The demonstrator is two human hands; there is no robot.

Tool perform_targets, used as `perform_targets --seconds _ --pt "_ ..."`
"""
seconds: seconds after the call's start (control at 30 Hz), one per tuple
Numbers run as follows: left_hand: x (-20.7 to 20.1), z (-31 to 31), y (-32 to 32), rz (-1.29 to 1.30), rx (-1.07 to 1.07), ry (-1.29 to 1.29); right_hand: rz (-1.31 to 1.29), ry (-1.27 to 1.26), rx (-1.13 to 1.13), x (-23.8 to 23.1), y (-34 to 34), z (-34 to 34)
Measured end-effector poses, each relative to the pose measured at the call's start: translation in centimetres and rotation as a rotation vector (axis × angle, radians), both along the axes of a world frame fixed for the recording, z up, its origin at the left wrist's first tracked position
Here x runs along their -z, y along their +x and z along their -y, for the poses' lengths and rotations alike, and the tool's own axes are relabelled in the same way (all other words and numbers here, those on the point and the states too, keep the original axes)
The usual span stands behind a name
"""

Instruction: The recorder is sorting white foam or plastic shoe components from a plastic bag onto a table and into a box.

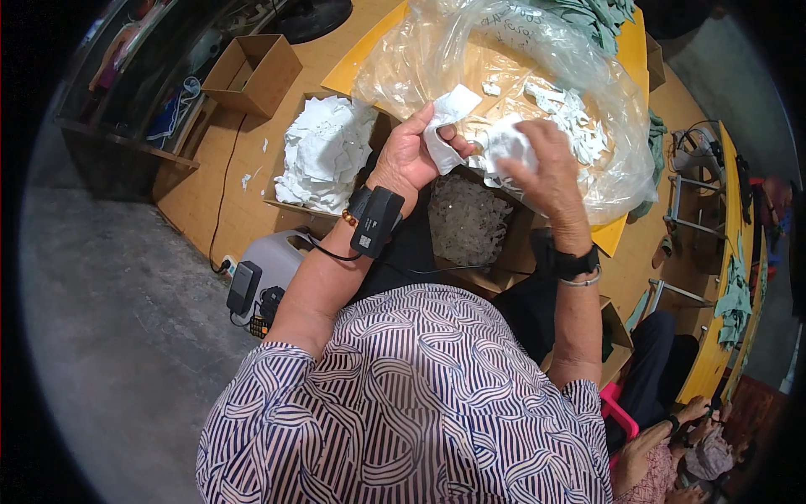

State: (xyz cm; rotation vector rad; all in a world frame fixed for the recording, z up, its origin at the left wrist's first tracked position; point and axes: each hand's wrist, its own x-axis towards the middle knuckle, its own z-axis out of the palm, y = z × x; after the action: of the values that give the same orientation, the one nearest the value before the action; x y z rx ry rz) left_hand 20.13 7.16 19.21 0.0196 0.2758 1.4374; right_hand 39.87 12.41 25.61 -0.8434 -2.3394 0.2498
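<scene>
Left hand (407, 157) pinched on white, rectangular, cloth-like piece (454, 107), above near edge of yellow table (608, 234). Right hand (549, 172) half-open, blurred; hold unclear. Judged step: handling piece; next move needs steady left pinch.

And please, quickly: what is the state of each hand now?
Left hand: closed on a thin white piece.
Right hand: blurred, fingers curved; whether it grips the other white piece beside it cannot be told.
</scene>
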Motion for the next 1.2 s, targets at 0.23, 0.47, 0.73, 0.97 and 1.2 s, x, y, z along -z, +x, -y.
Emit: perform_targets --seconds 0.23,0.47,0.73,0.97,1.2 --pt "-1.2 1.3 -3.6 -0.110 -0.163 0.077 0.238 -0.049 0.066 3.5 0.8 -0.8" --pt "0.6 6.4 -13.9 -0.403 -0.527 -0.265 0.048 -0.131 0.068 4.3 2.6 -2.1" --pt "3.8 11.3 -25.1 -0.455 -1.095 -0.471 -0.317 -0.475 0.168 5.3 3.9 -3.3" --pt "3.5 10.4 -22.0 -0.542 -0.863 -0.288 -0.031 -0.336 -0.027 2.9 4.4 -2.6" --pt "10.2 6.7 -20.5 -1.047 -0.691 -0.513 -0.142 -0.344 0.377 2.9 5.2 -7.1"
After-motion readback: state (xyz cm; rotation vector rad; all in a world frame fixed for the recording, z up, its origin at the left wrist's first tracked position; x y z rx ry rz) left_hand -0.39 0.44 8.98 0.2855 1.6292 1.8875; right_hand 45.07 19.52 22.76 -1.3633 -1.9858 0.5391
